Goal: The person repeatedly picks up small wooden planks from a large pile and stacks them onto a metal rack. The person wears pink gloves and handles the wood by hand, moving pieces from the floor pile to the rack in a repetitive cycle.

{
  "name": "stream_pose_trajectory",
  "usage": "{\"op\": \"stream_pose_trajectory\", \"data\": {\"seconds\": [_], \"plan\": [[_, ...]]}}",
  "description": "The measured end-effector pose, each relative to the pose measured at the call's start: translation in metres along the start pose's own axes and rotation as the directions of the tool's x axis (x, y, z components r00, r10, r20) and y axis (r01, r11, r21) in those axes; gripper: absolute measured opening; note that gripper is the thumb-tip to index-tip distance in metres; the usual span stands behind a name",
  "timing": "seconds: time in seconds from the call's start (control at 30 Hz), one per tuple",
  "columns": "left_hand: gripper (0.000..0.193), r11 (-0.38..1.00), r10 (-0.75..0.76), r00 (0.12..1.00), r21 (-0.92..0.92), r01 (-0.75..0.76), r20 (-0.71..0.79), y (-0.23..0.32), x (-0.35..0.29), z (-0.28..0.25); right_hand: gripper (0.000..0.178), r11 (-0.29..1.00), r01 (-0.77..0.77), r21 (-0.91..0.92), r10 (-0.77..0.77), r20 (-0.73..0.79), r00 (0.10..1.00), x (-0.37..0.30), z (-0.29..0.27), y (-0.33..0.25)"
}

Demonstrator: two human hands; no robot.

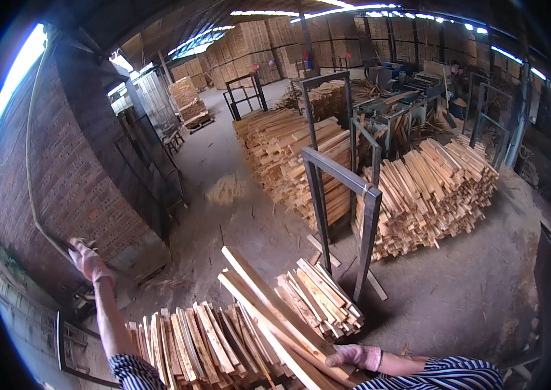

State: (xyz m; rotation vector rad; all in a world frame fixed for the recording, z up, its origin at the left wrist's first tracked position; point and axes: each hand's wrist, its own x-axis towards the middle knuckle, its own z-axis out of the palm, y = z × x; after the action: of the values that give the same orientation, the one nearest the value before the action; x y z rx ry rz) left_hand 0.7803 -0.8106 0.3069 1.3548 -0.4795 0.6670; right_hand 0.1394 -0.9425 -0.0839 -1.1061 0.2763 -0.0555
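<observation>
My right hand (356, 356), in a pinkish work glove, grips several long wooden strips (275, 309) near their lower end. The strips slant up and to the left, over a low pile of wooden strips (191, 338) in front of me. My left hand (88, 260), gloved too, reaches far out to the left with its fingers apart and nothing in it. A brick wall (87, 188) stands beyond that hand. Just right of the held strips lies a smaller bundle of strips (321, 299).
A dark metal frame (340, 170) stands upright at the middle right. Behind it are large stacks of wooden strips (295, 156), with another stack (431, 195) to its right. Sawdust (225, 190) and loose offcuts lie on the floor. Machinery (412, 97) stands at the back right.
</observation>
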Motion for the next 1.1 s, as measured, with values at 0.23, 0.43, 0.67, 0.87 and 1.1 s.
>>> {"op": "stream_pose_trajectory", "data": {"seconds": [0.23,0.43,0.67,0.87,1.1], "plan": [[0.125,0.48,-0.843,0.029,0.726,0.493,0.537,-0.011,-0.248,-0.066,0.057,0.993,-0.095,0.066,0.092,0.055,0.994,0.01,0.018,-0.038],[0.071,-0.034,-0.693,0.048,-0.1,0.994,0.719,-0.008,-0.434,-0.032,0.054,0.879,-0.063,-0.473,0.114,0.08,0.99,0.036,0.029,-0.106],[0.049,0.309,-0.615,0.412,-0.275,0.911,0.673,0.001,-0.425,-0.092,0.121,0.856,0.007,-0.517,0.137,0.241,0.961,0.083,0.054,-0.157],[0.097,0.035,-0.687,0.487,-0.646,0.763,0.539,0.03,-0.41,-0.15,0.128,0.777,-0.054,-0.627,0.3,0.292,0.908,0.117,0.122,-0.194],[0.102,0.249,-0.532,0.72,-0.731,0.635,0.445,0.085,-0.402,-0.208,0.112,0.122,0.575,-0.809,0.189,0.588,0.787,0.151,0.204,-0.227]]}}
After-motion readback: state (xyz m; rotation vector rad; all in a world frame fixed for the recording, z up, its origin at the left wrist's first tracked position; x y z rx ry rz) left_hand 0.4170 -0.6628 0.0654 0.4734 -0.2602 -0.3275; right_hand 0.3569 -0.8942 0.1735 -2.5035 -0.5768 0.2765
